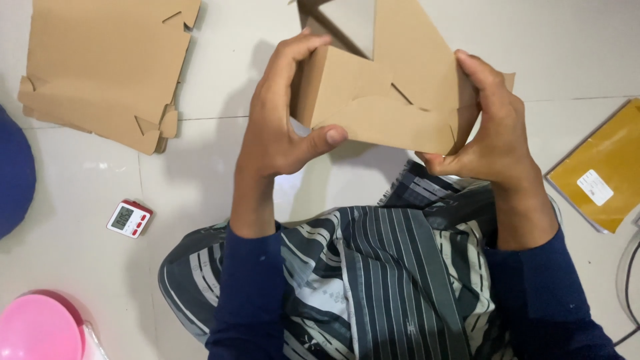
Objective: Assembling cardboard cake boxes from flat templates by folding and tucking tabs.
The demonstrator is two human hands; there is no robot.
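Nearest the camera: striped cloth (373, 280) over the lap, at 6 o'clock. Above it, a part-folded cardboard box (387, 87) is held over the tiled floor (200, 173). Left hand (280, 127) clamps its 9 o'clock edge, thumb pressed on the lower flap; right hand (490, 133) grips the 3 o'clock corner. Advisable: keep creases square, flaps seated in slots. Flat cardboard stack (107, 67) at 10 o'clock; small timer (129, 219) at 8 o'clock.

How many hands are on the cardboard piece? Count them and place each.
2. The left hand grips the cardboard piece at its left edge; the right hand grips its right edge.
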